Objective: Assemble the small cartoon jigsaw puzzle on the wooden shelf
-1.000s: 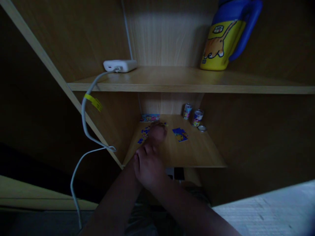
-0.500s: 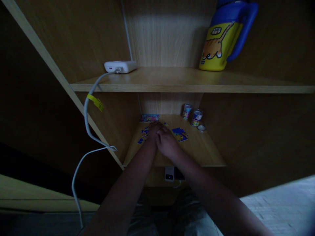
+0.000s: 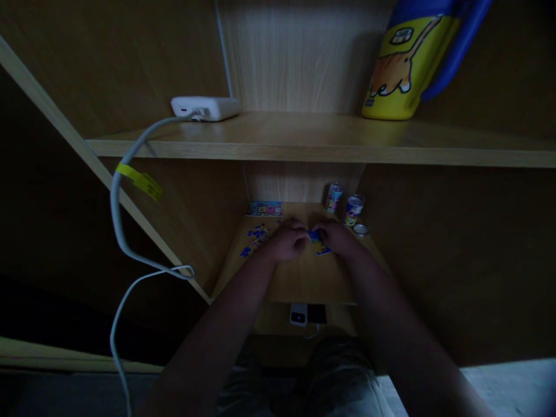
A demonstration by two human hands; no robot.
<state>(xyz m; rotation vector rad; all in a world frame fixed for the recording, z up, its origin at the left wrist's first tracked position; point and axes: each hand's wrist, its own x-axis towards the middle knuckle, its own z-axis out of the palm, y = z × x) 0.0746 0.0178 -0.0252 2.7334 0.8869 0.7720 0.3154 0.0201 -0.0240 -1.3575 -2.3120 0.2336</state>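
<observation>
A partly assembled blue and yellow jigsaw puzzle (image 3: 320, 247) lies on the lower shelf, between my hands. My left hand (image 3: 290, 240) is closed at the puzzle's left side, its fingertips pinched together by a bit of blue. Whatever sits in that pinch is too dark and small to make out. From the right, my right hand (image 3: 333, 235) rests with curled fingers over the puzzle's upper right part and covers it. Loose jigsaw pieces (image 3: 255, 238) are scattered left of my left hand.
A picture strip (image 3: 264, 208) lies at the back left. Two printed cans (image 3: 333, 197) and a round lid (image 3: 360, 230) stand at the right. Above, an upper shelf (image 3: 278, 152) bears a white charger (image 3: 211, 108) with a hanging cable (image 3: 116, 202) and a yellow-blue jug (image 3: 397, 75).
My hands were together over the loose pieces, one crossing the other. They have parted, and both have moved right to the assembled puzzle. The view has shifted slightly.
</observation>
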